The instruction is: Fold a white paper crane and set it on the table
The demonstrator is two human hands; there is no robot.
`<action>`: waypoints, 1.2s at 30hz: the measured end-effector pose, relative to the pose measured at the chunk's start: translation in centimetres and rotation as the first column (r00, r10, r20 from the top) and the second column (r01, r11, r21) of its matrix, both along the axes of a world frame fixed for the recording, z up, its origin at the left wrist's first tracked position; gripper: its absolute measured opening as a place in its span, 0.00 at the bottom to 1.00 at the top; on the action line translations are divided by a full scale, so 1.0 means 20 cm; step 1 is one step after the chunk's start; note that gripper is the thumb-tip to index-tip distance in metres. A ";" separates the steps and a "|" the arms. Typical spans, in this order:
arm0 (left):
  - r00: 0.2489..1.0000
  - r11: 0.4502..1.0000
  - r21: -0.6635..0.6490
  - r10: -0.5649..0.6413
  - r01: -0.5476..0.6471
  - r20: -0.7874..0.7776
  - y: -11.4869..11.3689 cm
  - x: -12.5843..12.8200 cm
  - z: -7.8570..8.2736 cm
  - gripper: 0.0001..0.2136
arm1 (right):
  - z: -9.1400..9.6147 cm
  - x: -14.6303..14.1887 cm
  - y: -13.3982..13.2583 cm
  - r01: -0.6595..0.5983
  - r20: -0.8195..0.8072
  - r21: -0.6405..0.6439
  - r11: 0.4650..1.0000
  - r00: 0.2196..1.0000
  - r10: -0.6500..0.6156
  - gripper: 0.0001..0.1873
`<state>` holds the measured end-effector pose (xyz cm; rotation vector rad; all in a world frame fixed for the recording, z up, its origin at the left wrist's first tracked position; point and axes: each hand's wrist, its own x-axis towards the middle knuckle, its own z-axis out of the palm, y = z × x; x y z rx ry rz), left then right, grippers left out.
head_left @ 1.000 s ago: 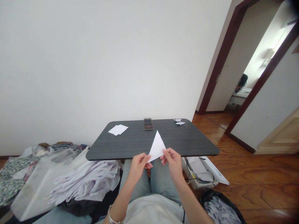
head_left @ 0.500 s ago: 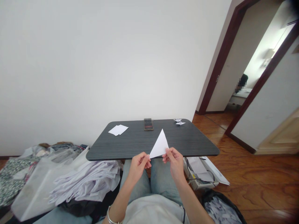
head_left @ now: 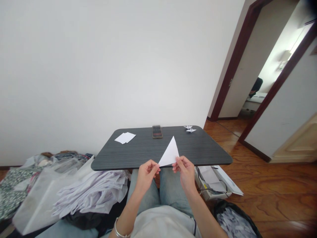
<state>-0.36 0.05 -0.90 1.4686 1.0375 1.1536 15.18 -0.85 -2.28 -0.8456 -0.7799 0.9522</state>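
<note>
A white sheet of paper, folded into a triangle, is held up over the near edge of the dark table. Its lower left corner is pinched between the thumb and fingers of my left hand. My right hand grips the lower right side, thumb in front and fingers behind. One point of the triangle faces away from me. At the table's far right lie two small folded paper figures, which look like cranes. Several flat white sheets lie at the left.
A phone-like dark object sits at the table's back edge by the wall. Piled clothes lie at the left. On the right are a box with papers and cables and a black bag of paper scraps.
The triangle's far point has tilted slightly to the right, and my left hand has risen a little. Both hands keep their hold on the paper.
</note>
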 end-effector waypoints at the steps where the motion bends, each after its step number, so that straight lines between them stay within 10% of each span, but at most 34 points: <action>1: 1.000 1.000 0.000 -0.005 0.005 -0.004 0.00 0.00 0.00 0.12 | 0.00 0.00 0.00 -0.001 0.001 0.000 1.000 1.000 0.001 0.15; 15: 0.998 0.998 -0.043 -0.037 0.039 0.042 0.03 0.01 0.02 0.15 | -0.01 -0.01 -0.01 -0.151 0.139 -0.021 0.988 0.978 0.153 0.17; 25: 0.960 0.986 0.123 0.137 -0.110 -0.244 0.02 -0.02 0.02 0.17 | -0.01 -0.01 -0.01 -0.140 0.139 -0.021 0.990 0.980 0.142 0.17; 36: 0.866 0.955 0.282 0.065 0.090 -0.496 0.01 -0.04 0.01 0.20 | -0.02 -0.01 -0.01 -0.133 0.124 -0.017 0.991 0.983 0.134 0.16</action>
